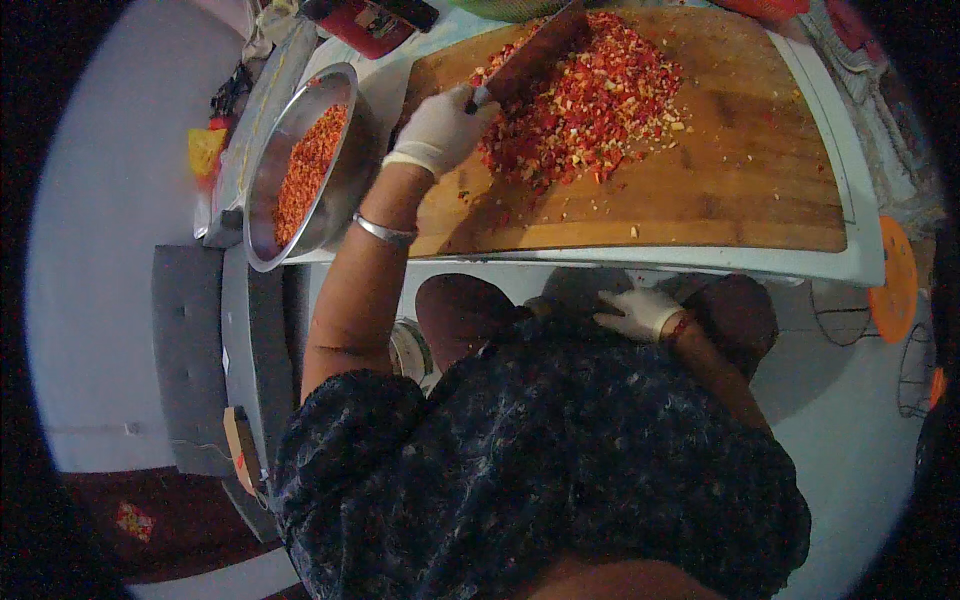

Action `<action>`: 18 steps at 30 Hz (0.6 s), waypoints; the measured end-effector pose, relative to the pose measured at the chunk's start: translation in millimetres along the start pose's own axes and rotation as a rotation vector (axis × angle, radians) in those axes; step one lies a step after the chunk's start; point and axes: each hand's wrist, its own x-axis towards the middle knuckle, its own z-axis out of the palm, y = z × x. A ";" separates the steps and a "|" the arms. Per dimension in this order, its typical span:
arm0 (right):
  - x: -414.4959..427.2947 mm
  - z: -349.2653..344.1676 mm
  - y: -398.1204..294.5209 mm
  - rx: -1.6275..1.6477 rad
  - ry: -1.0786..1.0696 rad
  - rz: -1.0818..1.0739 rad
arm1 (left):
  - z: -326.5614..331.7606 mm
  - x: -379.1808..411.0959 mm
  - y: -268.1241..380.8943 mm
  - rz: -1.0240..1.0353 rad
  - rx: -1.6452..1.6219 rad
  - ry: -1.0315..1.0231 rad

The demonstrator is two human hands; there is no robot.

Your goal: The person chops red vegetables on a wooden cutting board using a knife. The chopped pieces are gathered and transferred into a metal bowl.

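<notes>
My left hand (442, 129), in a white glove, grips the handle of a cleaver (534, 54) whose wide blade reaches up and to the right over the chopped food. Beneath and beside the blade, a heap of chopped red chili peppers (592, 105) mixed with pale bits lies on a wooden cutting board (757, 165). Below the table edge, over my lap, my right hand (641, 311) is gloved too, with its fingers spread and nothing seen in it. Left of the board stands a metal bowl (259, 232) with finely chopped red pepper (311, 176) in it.
The board rests on a white table (862, 259). Behind it are a red container (367, 26) and part of a green basket (502, 7). An orange stool seat (892, 277) stands at the right, and a grey padded piece of furniture (187, 360) at the left.
</notes>
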 end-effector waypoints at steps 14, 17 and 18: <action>-4.0 -14.3 -11.2 0.000 -0.064 0.037 | -13.7 -1.3 8.2 0.042 -0.085 0.076; -2.7 -7.5 -7.3 0.015 -0.024 0.045 | -16.2 6.6 -0.3 0.084 -0.189 0.094; -2.3 -7.9 -7.7 0.022 -0.032 0.049 | -12.1 4.5 3.1 0.039 -0.129 0.030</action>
